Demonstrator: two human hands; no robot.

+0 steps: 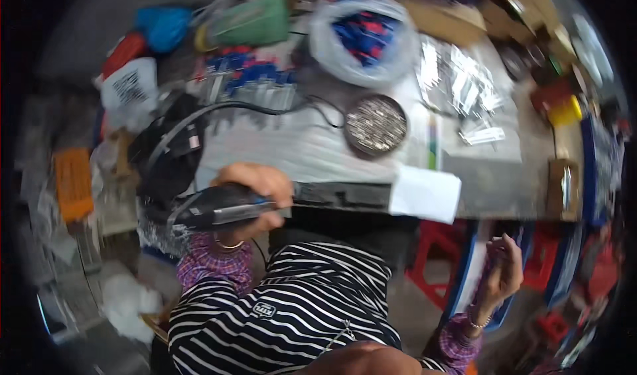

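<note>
My left hand (259, 183) is closed around a black handheld power tool (222, 208) with a grey strip along its side, held level over the table's near left edge. Its exact kind is too blurred to tell. My right hand (505, 272) is off the near right edge of the table, fingers apart and loosely bent, with nothing visible in it. Closest to it on the table is a white sheet of paper (426, 194) that overhangs the front edge. Beyond, a round dish (375, 155) holds many small metal parts.
Blue-and-red handled pieces (249, 76) lie in rows at the far left. A white plastic bag (328, 53) with blue and red pieces stands behind the dish. Silvery metal strips (464, 83) lie at right. A dark cable (265, 108) crosses the table. Red stools (434, 262) are below.
</note>
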